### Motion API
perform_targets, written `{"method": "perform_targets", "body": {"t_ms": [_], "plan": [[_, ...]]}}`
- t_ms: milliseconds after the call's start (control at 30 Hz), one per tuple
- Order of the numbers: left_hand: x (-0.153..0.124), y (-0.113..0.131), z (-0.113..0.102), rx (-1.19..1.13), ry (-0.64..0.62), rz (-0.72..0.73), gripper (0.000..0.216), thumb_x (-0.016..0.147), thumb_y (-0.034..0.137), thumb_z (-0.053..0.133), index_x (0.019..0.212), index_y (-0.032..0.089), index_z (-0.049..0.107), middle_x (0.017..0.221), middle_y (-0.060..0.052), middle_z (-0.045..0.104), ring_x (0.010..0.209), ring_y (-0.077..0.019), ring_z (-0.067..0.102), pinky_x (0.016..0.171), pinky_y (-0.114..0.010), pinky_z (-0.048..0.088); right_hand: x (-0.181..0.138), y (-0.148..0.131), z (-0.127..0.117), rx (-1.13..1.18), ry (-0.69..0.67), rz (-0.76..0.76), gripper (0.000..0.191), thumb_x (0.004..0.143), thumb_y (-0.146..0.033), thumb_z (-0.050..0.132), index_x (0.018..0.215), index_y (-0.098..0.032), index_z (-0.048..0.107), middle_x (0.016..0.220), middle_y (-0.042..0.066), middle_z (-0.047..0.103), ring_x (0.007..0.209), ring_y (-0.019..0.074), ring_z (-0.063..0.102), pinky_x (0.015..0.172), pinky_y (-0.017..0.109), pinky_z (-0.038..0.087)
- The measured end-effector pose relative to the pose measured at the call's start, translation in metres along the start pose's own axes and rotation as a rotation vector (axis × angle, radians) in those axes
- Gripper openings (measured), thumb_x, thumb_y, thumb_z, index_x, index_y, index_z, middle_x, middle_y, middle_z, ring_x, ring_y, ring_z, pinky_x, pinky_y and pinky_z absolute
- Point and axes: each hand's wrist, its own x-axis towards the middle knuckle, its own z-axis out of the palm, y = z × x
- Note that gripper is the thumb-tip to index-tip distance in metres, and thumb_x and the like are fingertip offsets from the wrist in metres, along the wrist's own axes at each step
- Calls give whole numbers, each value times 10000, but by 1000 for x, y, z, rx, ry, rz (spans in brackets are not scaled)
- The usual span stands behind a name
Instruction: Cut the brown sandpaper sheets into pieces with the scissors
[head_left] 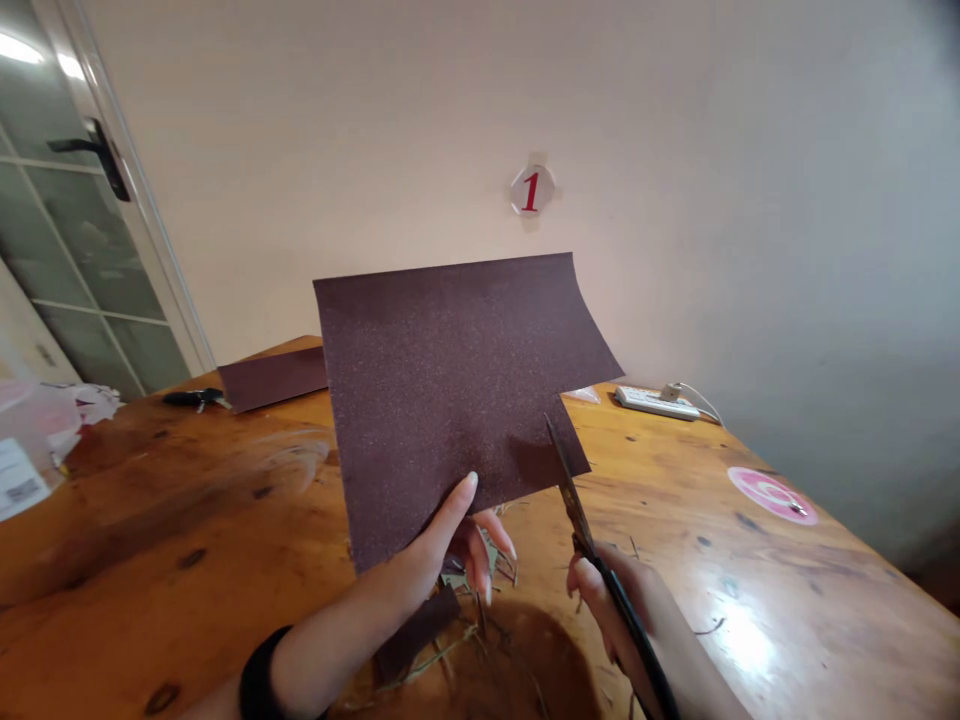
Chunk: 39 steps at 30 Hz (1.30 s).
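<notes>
My left hand (457, 540) grips the lower edge of a dark brown sheet of sandpaper (450, 390), holding it up with the gritty face towards me. In my right hand (622, 620) is a pair of black-handled scissors (577, 510), whose blades reach into the sheet's lower right corner. The lower blade is hidden behind the sheet or lies along its edge; I cannot tell which. Below my hands, a narrow sandpaper strip (416, 635) lies among dry straw strands (442, 655).
A second sandpaper sheet (274, 378) and a small black tool (193, 397) lie on the far left of the wooden table (150, 500). A white power strip (655, 403) sits at the back, a pink round sticker (772, 495) is on the right, and a plastic bag (30, 440) is at the left.
</notes>
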Motion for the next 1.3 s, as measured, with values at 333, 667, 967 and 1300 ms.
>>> {"method": "perform_targets", "body": {"t_ms": [333, 667, 967, 1300], "plan": [[-5, -3, 4, -4, 3, 4, 664, 859, 711, 338, 613, 181, 653, 399, 20, 532, 382, -97, 499, 480, -228, 407, -2, -1, 5, 78, 17, 46, 567, 867, -725, 300, 678, -215, 462, 530, -51, 372, 449, 101, 346, 396, 220, 264], [-2, -8, 5, 51, 8, 24, 675, 869, 708, 297, 612, 186, 638, 382, 14, 536, 361, -99, 505, 457, -233, 409, -4, 1, 7, 32, 46, 21, 525, 905, -679, 277, 636, -239, 377, 475, -46, 399, 408, 104, 367, 385, 222, 261], [-1, -8, 4, 53, 16, 14, 673, 861, 715, 302, 609, 187, 637, 382, 18, 538, 363, -99, 511, 457, -230, 411, -3, 2, 10, 28, 73, 21, 531, 904, -675, 282, 624, -238, 394, 471, -48, 389, 398, 102, 343, 384, 225, 251], [-1, -8, 3, 58, 9, 21, 671, 841, 736, 304, 603, 196, 623, 381, 18, 531, 359, -104, 501, 456, -237, 424, -4, 0, 10, 23, 60, 17, 538, 901, -686, 276, 635, -236, 403, 497, -39, 404, 417, 109, 362, 389, 224, 262]]}}
